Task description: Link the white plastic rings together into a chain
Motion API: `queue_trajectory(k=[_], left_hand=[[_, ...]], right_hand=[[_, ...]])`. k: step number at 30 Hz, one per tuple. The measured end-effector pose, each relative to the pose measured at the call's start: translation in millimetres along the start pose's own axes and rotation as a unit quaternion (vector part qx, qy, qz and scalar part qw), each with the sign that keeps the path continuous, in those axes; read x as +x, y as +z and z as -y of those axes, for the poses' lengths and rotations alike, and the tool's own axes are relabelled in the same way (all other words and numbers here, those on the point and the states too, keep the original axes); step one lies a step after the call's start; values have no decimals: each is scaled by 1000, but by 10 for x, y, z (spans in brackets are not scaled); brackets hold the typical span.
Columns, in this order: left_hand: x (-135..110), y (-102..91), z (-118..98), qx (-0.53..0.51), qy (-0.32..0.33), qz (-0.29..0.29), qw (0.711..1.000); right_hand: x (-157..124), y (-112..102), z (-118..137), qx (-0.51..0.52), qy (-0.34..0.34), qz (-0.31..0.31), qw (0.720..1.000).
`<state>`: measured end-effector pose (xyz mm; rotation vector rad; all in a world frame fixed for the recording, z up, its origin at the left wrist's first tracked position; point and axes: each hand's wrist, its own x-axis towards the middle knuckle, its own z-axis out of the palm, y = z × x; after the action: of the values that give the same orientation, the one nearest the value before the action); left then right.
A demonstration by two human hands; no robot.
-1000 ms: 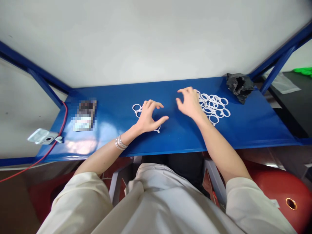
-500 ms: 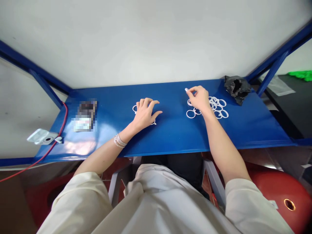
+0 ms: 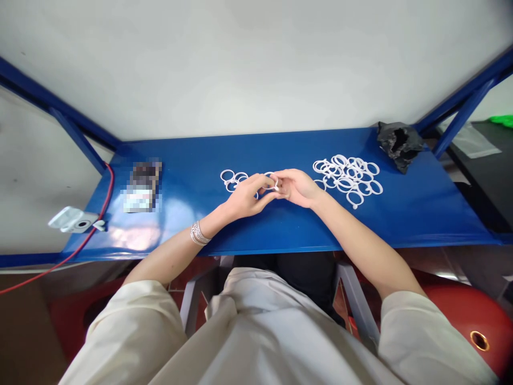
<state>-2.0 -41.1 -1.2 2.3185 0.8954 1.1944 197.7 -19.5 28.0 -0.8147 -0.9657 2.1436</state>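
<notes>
A white ring (image 3: 276, 185) with a small knob is held just above the table (image 3: 188, 155), a little left of its middle and between its near and far edges. The left hand (image 3: 244, 198) pinches it, thumb and fingers drawn close together. The right hand (image 3: 301, 188) meets it from the other side, its fingers narrowed on the same ring; the fingertips overlap, so whether a second ring is hidden there cannot be told.

Partly behind the left hand lies a small group of rings (image 3: 227, 175), flat on the blue tabletop. To the right of the right hand, a larger, overlapping pile of rings (image 3: 348, 172) spreads over the right half of the table. A crumpled black bag (image 3: 395, 140) with a torn opening sits at the far right corner.

Toward the left edge lies a flat item (image 3: 141, 186), blurred out by pixels. A white device (image 3: 74, 219) with a round dark spot sits by the left edge, near a red cable (image 3: 109, 195) that runs along that side. Silvery bracelets (image 3: 199, 234) circle the left wrist, and a pale wall (image 3: 248, 69) rises behind the far edge.
</notes>
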Motion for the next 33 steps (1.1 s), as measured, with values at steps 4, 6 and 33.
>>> queue_trajectory(k=[4, 6, 33], left_hand=[[36, -110, -45, -66, 37, 51, 996], [53, -160, -46, -105, 56, 82, 989], [17, -77, -32, -88, -98, -10, 991]], right_hand=[[-25, 65, -6, 25, 67, 54, 996], [-35, 86, 17, 29, 100, 60, 993], [11, 119, -112, -164, -65, -111, 978]])
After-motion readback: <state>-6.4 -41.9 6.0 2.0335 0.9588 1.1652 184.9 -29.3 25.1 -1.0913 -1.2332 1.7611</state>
